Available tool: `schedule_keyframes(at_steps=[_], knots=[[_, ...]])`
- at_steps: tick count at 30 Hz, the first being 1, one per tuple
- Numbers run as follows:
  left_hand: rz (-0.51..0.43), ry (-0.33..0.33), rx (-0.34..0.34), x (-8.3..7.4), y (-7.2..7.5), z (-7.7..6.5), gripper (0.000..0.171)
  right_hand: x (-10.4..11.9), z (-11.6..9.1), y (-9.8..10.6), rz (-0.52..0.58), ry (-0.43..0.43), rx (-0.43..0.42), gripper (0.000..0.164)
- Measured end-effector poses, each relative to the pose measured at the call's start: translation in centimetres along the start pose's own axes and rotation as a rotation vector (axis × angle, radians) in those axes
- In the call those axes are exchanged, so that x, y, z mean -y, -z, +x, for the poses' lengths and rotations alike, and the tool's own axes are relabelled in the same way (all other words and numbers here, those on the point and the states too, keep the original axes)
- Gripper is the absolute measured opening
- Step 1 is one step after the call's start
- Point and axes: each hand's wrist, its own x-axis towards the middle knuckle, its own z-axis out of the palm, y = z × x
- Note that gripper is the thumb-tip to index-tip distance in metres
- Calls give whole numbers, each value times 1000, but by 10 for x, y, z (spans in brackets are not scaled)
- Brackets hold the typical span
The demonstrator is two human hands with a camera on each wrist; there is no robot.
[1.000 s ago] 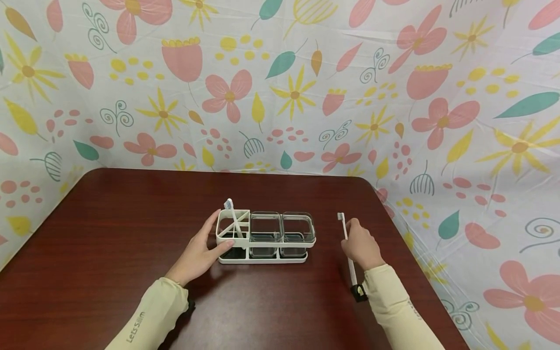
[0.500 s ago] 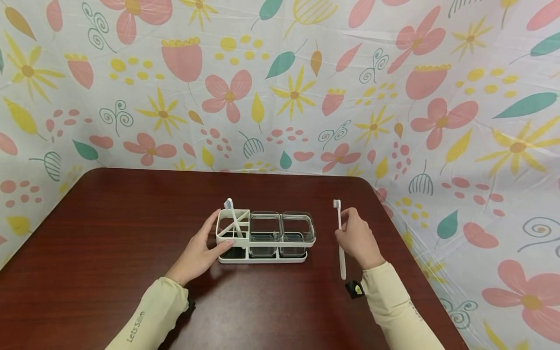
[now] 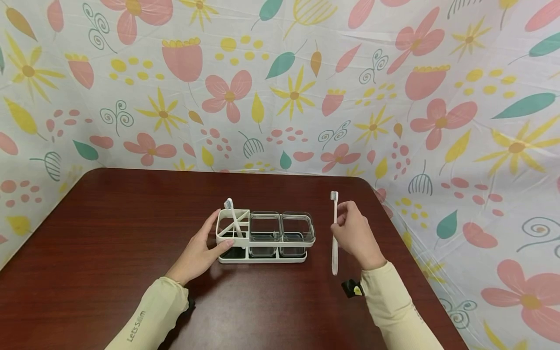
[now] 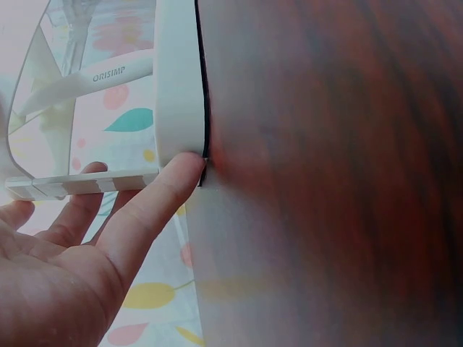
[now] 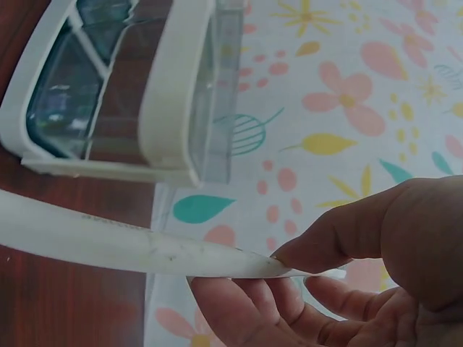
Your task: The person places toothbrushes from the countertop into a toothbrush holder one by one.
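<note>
A white two-tier toothbrush holder [image 3: 264, 260] stands near the middle of the table. My left hand [image 3: 197, 256] holds its left end, thumb at the front and fingers reaching round the side. One toothbrush [image 3: 236, 221] leans in the divided left compartment, bristles up; its lettered handle [image 4: 94, 83] shows in the left wrist view. To the right of the holder, my right hand [image 3: 355, 236] pinches a second white toothbrush [image 3: 335, 255] between thumb and fingers. That brush has its bristle head at the far end and its handle towards me.
Two clear square cups [image 3: 265, 224] sit in the holder's middle and right places. The dark wooden table [image 3: 131, 228] meets a flower-printed cloth [image 3: 271, 97] at the back and right. A black wrist strap piece [image 3: 351, 288] hangs beside the right sleeve.
My right hand has moved slightly left and away from me with the toothbrush, which now points straighter ahead. The left hand and holder have stayed put.
</note>
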Motion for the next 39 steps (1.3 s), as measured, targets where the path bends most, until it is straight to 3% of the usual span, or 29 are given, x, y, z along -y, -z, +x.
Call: schedule_keyframes(at_steps=[7,19,25,39], knots=[[-2,3,-1,0,0,0,87,13,-2,2,156,-16,40,40],[-8,3,4,0,0,0,88,32,0,-1,321,-5,51,42],[-11,-4,4,0,0,0,88,42,1,-4,386,23,45,49],[-12,5,-2,-1,0,0,87,64,6,-23,493,51,40,49]])
